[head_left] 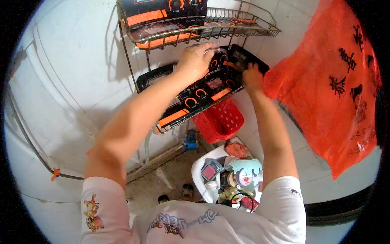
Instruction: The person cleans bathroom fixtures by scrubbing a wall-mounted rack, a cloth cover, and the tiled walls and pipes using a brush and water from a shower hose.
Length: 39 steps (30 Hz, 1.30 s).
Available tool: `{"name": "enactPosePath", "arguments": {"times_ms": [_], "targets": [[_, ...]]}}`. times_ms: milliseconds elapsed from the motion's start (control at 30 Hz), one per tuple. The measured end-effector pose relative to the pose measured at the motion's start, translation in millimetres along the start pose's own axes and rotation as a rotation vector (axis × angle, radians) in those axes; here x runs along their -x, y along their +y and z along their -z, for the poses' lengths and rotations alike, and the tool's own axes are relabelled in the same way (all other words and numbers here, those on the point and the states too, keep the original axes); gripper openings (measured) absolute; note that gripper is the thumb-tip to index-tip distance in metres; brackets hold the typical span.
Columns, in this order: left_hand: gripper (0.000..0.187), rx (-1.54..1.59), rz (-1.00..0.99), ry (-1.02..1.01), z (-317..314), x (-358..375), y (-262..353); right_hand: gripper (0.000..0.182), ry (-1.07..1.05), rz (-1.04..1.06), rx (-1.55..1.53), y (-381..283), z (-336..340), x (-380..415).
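Observation:
Both arms reach up to a two-tier wire corner rack point(178, 127) on the wall. Black and orange printed sheets point(213, 84) line its lower shelf. My left hand point(197, 60) is above the lower shelf, fingers curled together by a thin, clear or shiny item too small to name. At the right end of that shelf, my right hand point(252, 77) touches or nearly touches the shelf edge and the black lining. Its fingers are partly blurred, and I cannot make out anything held in it.
A red plastic bag point(325, 81) with black characters hangs at right. Below the rack are a red basket point(219, 122) and a white tub point(199, 173) full of bottles and small items. The upper shelf point(170, 34) overhangs the hands. A hose point(32, 150) runs along the left wall.

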<state>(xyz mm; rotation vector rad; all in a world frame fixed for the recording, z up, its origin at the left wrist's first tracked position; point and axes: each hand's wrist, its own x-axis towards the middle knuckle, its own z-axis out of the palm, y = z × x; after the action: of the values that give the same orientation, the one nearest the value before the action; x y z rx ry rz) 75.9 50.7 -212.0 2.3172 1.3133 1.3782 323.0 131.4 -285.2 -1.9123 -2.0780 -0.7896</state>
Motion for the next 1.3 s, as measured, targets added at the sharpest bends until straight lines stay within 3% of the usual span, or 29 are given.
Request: {"name": "enactPosePath", "arguments": {"times_ms": [67,100,200,267,433,467,567,600,700,867,967,1100,1133,1233,1300], "targets": [[0.026,0.090,0.055,-0.001,-9.5,-8.9,10.2,0.025,-0.131,0.043,0.047,-4.8,-0.2,5.8],[0.027,0.095,-0.032,0.039,-23.0,-13.2,-0.9,0.025,-0.193,0.068,0.072,-6.2,1.2,5.5],[0.027,0.039,0.001,-0.002,-29.4,-13.8,3.0,0.020,0.173,-0.028,-0.028,10.1,12.1,3.5],[0.028,0.105,0.085,-0.082,-28.0,-13.5,8.1,0.020,0.070,-0.010,0.015,8.3,12.2,12.6],[0.028,0.248,0.022,-0.024,-36.0,-13.3,-5.4,0.019,-0.149,0.005,0.153,2.0,34.4,19.1],[0.028,0.236,0.016,-0.023,-32.9,-11.6,-4.2,0.019,0.172,0.013,0.135,24.3,-3.2,6.4],[0.027,0.181,0.016,-0.055,-24.4,-6.7,-1.0,0.020,-0.189,-0.122,0.003,18.2,24.3,18.2],[0.027,0.160,0.015,-0.072,-22.4,-4.8,-1.3,0.021,-0.270,-0.057,0.008,12.8,20.1,23.0],[0.027,0.121,-0.031,-0.198,-18.6,9.5,-12.2,0.023,-0.228,-0.051,-0.174,24.7,20.7,13.8],[0.024,-0.135,-0.031,-0.250,2.9,31.4,-15.0,0.029,-0.300,-0.133,-0.176,11.0,11.6,14.0],[0.025,-0.155,-0.039,-0.227,17.4,44.3,-19.1,0.030,-0.551,-0.103,-0.319,-12.3,58.7,17.0],[0.025,-0.195,-0.060,-0.235,39.0,57.3,-19.0,0.036,-0.605,0.311,-0.469,-15.0,63.0,28.8],[0.025,-0.214,-0.072,-0.234,44.5,61.0,-19.3,0.036,-0.638,0.335,-0.636,-15.1,75.1,34.1],[0.025,-0.291,-0.074,-0.230,54.8,71.0,-24.2,0.032,-0.562,0.106,-0.439,-5.5,58.8,24.6],[0.024,-0.342,-0.036,-0.243,65.6,78.3,-19.4,0.030,-0.463,0.176,-0.336,2.4,31.6,22.7]]}}
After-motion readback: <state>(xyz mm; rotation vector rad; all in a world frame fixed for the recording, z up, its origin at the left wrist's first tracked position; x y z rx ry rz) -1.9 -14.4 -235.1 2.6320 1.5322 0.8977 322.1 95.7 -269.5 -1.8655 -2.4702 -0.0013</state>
